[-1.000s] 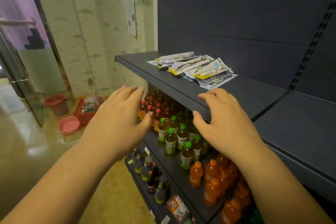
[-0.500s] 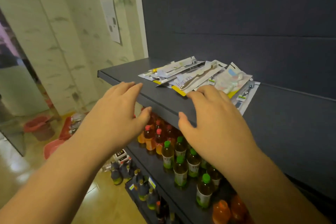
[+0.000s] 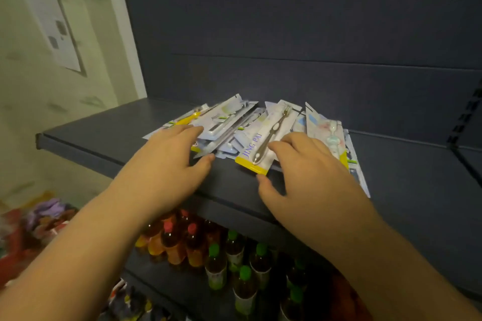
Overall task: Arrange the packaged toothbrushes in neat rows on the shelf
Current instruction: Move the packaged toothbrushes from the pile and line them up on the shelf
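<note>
Shelf (image 3: 109,135) still carrying an unsorted toothbrush heap.
Packaged toothbrushes (image 3: 227,125) lie overlapped and skewed at frame centre; no row is formed, so, by my reading, all the arranging remains. Left hand (image 3: 167,164) and right hand (image 3: 310,177) rest spread and flat at the pile's near edge, gripping nothing. The yellow-ended pack (image 3: 263,143) reads "JING PAI"; other print is too blurred.

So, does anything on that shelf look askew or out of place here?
Yes: the toothbrush packs lie in a loose, overlapping heap at mixed angles, not rows. One yellow-edged pack slants across the top. Both hands, left and right, are open on its edges.
</note>
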{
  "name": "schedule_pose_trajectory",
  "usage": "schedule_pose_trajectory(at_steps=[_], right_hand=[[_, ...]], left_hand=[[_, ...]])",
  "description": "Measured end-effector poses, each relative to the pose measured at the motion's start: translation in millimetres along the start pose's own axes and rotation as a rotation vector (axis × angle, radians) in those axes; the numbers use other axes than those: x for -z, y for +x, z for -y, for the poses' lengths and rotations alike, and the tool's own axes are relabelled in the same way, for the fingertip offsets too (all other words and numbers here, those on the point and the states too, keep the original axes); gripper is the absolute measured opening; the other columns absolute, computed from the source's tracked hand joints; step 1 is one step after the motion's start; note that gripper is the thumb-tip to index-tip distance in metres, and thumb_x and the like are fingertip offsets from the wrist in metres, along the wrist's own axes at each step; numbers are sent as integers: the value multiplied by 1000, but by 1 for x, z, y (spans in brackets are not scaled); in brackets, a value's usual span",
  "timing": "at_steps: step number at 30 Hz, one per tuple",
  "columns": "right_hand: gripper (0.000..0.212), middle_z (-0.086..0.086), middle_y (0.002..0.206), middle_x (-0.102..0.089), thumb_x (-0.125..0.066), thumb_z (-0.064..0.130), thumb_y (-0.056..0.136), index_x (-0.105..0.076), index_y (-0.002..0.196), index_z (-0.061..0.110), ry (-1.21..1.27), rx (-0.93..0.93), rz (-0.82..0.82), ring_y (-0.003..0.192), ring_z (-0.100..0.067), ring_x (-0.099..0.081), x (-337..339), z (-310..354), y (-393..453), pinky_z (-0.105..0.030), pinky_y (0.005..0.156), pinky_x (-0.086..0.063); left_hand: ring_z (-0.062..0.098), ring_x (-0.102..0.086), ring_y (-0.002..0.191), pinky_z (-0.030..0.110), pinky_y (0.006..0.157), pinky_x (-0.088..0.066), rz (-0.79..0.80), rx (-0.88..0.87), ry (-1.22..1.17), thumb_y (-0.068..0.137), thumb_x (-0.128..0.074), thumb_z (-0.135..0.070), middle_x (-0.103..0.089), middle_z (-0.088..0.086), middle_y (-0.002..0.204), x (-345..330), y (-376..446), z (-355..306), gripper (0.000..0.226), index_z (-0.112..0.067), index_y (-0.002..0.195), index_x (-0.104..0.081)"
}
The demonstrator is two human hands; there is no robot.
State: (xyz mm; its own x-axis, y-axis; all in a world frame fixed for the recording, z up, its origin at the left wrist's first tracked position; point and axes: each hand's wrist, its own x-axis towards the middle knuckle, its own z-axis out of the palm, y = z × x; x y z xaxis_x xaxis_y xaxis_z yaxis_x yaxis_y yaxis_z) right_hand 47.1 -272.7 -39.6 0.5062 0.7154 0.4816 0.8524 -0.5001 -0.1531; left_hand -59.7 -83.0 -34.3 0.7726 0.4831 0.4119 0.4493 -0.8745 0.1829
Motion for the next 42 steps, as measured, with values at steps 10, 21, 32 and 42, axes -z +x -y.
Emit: schedule_pose_trajectory(at_steps=[10,21,32,42], right_hand=[[51,13,125,-49,-43,52,88,-51,133,30,-132,-128,-24,116,-10,-46,-23,29,30,-29,93,-46],[48,13,121,-51,-52,48,89,-54,132,27,-160,-206,-31,113,-10,-48,-39,39,47,-27,93,-45],[49,14,119,-52,-50,49,88,-57,130,25,-161,-236,-57,110,-9,-49,-43,37,51,-23,87,-39],[37,14,115,-51,-48,50,89,-58,118,29,-139,-217,-57,106,-9,-49,-47,51,54,-26,84,-48]], left_hand=[[30,-51,116,39,92,-42,11,27,-92,97,-47,-32,-56,9,126,-21,92,98,40,-17,133,-54],[34,-49,104,39,81,-44,260,173,40,89,-38,-59,-59,11,109,-58,153,118,48,-17,101,-59],[23,-54,67,31,53,-39,181,134,29,88,-48,-47,-57,9,75,-58,152,114,37,-11,82,-55],[24,-51,64,35,56,-41,-68,125,-182,86,-53,-42,-58,8,70,-53,139,113,29,-14,80,-55]])
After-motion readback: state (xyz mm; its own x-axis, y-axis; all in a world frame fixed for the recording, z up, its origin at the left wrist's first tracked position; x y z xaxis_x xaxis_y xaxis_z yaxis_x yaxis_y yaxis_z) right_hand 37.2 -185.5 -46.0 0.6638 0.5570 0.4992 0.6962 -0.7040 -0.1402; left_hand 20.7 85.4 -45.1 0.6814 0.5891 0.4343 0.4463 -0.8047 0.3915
